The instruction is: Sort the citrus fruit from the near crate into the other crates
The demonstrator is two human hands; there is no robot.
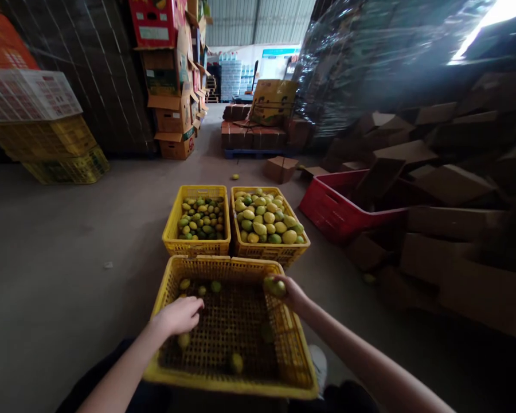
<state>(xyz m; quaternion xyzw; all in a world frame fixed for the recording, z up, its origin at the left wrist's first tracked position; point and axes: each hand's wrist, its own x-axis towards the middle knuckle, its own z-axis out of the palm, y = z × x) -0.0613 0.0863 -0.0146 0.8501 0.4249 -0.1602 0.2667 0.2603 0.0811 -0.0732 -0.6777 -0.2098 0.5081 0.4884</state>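
My right hand [290,292] grips a green-yellow lemon [274,286] above the right side of the near yellow plastic crate [223,383]. Over the crate's left part is my left hand [183,315], palm down, fingers loosely bent and a little apart; nothing shows in them, though the palm side is hidden. Several lemons lie scattered on the crate's slatted floor: a greenish one [215,286] towards the back, one [183,341] just below my left hand, and another [236,362] near the front wall.
Just beyond stand two yellow crates: the left [167,229] holds small, greener fruit, the right [303,248] is heaped with larger lemons. A red crate [352,221] and cardboard boxes [451,183] crowd the right. A stray lemon [235,177] lies on the floor; stacked crates [64,137] stand left.
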